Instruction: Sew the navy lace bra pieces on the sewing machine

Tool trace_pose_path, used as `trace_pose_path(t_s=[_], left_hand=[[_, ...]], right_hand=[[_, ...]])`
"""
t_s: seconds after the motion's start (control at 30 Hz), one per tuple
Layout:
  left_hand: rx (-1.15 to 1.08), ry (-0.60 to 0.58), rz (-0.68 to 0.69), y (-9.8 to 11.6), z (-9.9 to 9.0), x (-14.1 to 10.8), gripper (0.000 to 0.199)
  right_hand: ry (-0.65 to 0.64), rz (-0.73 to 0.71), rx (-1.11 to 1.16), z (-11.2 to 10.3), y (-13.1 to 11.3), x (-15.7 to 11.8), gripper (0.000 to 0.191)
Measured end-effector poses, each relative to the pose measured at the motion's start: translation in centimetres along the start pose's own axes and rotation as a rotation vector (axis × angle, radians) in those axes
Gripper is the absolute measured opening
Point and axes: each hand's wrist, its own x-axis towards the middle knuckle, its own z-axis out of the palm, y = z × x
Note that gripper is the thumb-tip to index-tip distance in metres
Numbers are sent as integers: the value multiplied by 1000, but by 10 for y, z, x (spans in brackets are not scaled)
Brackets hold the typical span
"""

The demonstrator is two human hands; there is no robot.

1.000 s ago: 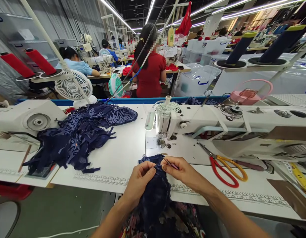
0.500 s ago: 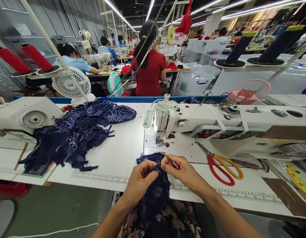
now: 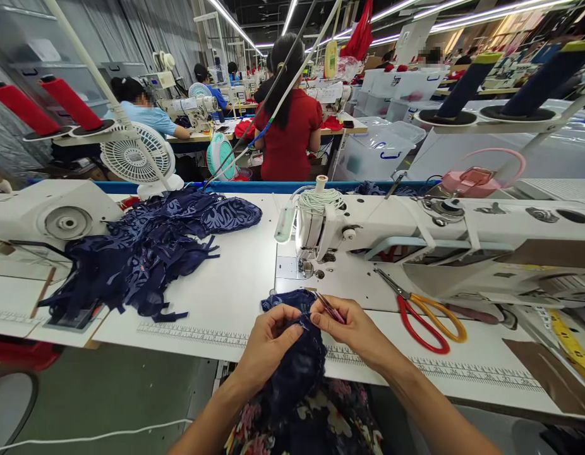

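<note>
A navy fabric piece (image 3: 299, 363) with a stitched, curved edge hangs over the table's front edge onto a flowered garment on my lap. My left hand (image 3: 271, 341) is closed on its upper part, thumb and fingers pinching the cloth. Opposite it, my right hand (image 3: 342, 322) pinches the same edge at the fingertips. Tucked in that right hand is a slim pointed metal tool (image 3: 331, 308) with a purplish handle; whether it is snips or tweezers I cannot tell. The sewing machine's needle area (image 3: 304, 268) lies just beyond the cloth.
A pile of navy lace pieces (image 3: 150, 253) lies to the left. Scissors (image 3: 418, 309) with red and orange handles rest under the machine arm (image 3: 392, 221). A ruler strip (image 3: 192, 335) runs along the front edge. A white fan (image 3: 138, 155) stands behind; co-workers sit ahead.
The view has shifted slightly. Both hands keep their pinch on the navy cloth, with only a tiny movement of the right fingers.
</note>
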Motion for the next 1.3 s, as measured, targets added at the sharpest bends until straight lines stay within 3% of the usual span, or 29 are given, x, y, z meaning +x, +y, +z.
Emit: trace_pose_path(t_s=[0.43,0.73,0.93,1.3], left_hand=[[35,-12,-27,9,4,1,21],[134,10,-8,0,7,4,20],[319,49,74,0,9,4,17],[413,-17,209,2,5,5,11]], right_hand=[[4,4,30,-1,4,1,34],[31,-35,-62,-1,7,0,29],[108,-39,-152,4,7,1,22],[205,-87,-208,8,1,-3,21]])
